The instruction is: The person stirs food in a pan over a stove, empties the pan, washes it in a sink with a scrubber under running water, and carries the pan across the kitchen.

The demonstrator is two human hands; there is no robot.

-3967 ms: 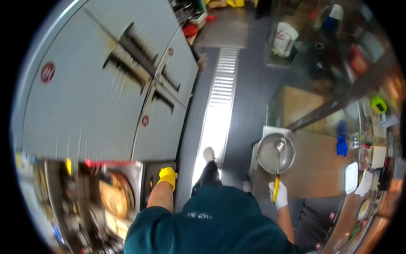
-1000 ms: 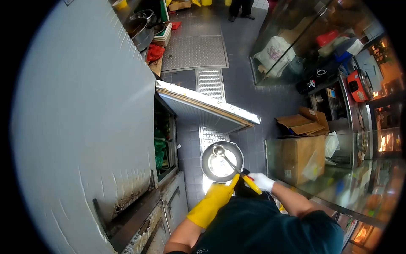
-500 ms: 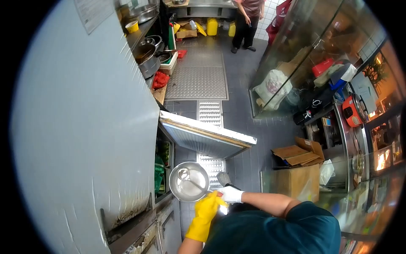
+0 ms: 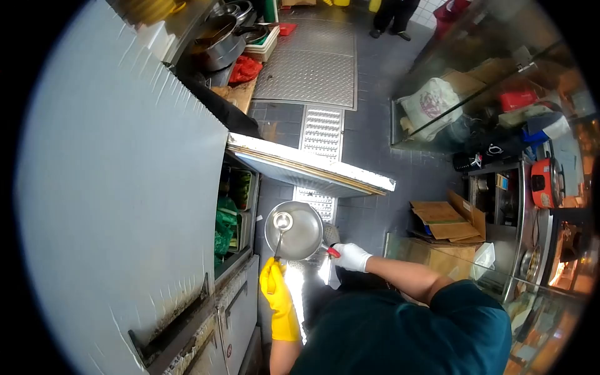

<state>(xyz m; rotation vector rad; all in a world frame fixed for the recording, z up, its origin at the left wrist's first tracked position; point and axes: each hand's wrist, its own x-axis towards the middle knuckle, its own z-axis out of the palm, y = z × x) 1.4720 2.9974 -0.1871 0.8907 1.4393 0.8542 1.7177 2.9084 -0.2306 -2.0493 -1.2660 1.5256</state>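
A round metal pan (image 4: 304, 236) with a red-ended handle (image 4: 333, 252) is held level before my body. My right hand (image 4: 352, 257), in a white glove, is closed round that handle. Over the pan's left part is the bowl of a metal ladle (image 4: 283, 222). My left hand (image 4: 275, 281), in a long yellow rubber glove, grips the ladle's handle below the pan rim. Whether the ladle touches the pan bottom I cannot tell.
An open fridge door (image 4: 312, 164) stands across the aisle ahead. At left the open compartment holds green produce (image 4: 239, 189) and a green bag (image 4: 225, 228). Cardboard (image 4: 447, 219) lies at right beside a glass panel. Far ahead, a person's legs (image 4: 395, 15) show.
My left hand has moved left from beside the right hand, and the ladle handle has swung left with it. The pan has shifted up and right in view. The camera has tilted down.
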